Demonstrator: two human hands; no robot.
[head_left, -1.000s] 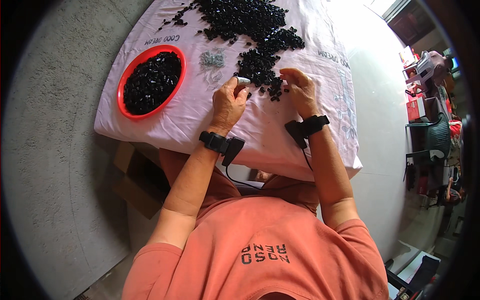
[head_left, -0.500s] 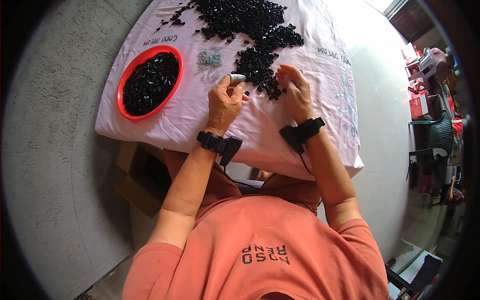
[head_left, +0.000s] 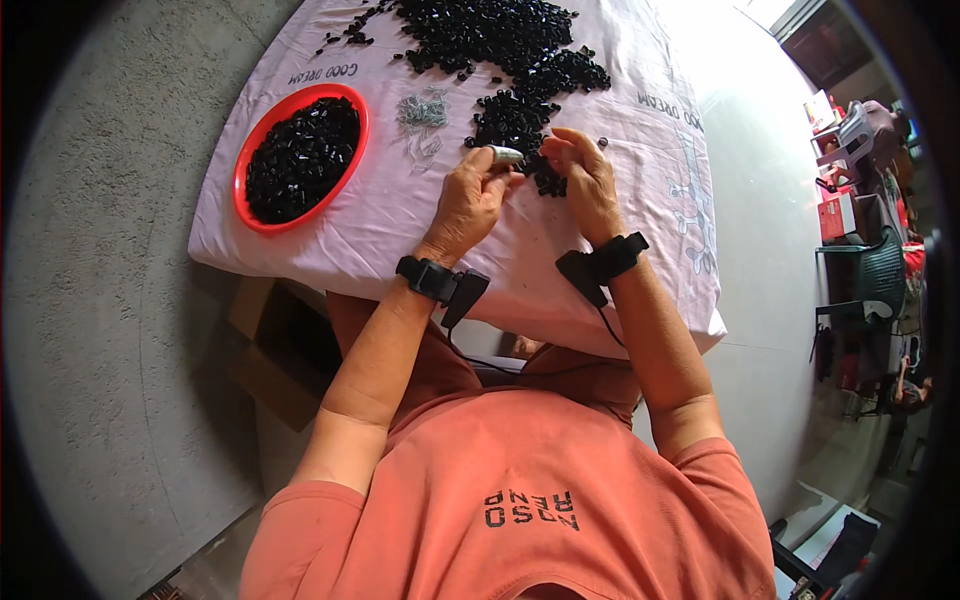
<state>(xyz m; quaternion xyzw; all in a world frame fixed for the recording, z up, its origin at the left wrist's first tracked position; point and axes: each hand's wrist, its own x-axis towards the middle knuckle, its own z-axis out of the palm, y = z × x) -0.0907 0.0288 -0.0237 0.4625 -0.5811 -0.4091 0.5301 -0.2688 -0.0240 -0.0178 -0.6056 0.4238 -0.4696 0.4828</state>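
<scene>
My left hand [head_left: 472, 200] is over the near end of a heap of small black plastic pieces [head_left: 510, 118], its fingers drawn into a pinch. A silvery-grey wrap or cap [head_left: 506, 155] covers one fingertip of that hand. Just to its right, my right hand [head_left: 592, 190] has its fingers curled in, close to the same heap. The hands are near each other but apart. Whatever sits between the fingertips of either is too small or hidden to name. Left of the heap lies a little pile of thin, clear or silvery pieces [head_left: 423, 110].
A red bowl [head_left: 364, 130] full of black pieces stands on the left of the pale pink cloth [head_left: 400, 235]. More black pieces [head_left: 490, 35] spread across the far side. An open cardboard box [head_left: 262, 350] is below the table's left front. A green chair [head_left: 880, 270] stands far right.
My left hand has moved a little to the right, nearer the right hand. My right hand has shifted slightly left, its fingers more curled.
</scene>
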